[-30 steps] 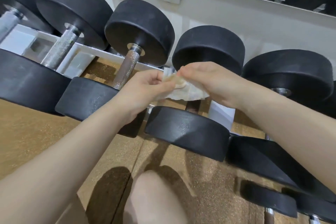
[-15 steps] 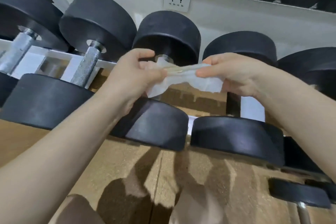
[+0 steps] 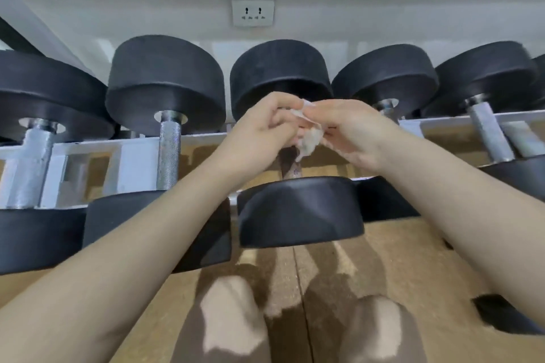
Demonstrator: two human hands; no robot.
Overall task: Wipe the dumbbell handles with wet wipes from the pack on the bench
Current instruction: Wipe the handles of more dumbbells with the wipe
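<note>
Both hands have drawn together since half a second ago: left hand (image 3: 262,130) and right hand (image 3: 351,130) pinch the bunched wet wipe (image 3: 309,135), hiding most of the dumbbell handle (image 3: 287,163).

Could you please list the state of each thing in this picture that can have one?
Wet wipe: crumpled, pinched between both hands.
Left hand: fingers curled on the wipe.
Right hand: fingers pinching the wipe.
Middle dumbbell: resting on the rack, handle mostly hidden behind the hands.
Dumbbell to its left: racked, handle bare.
Wall socket: nothing plugged in.
</note>
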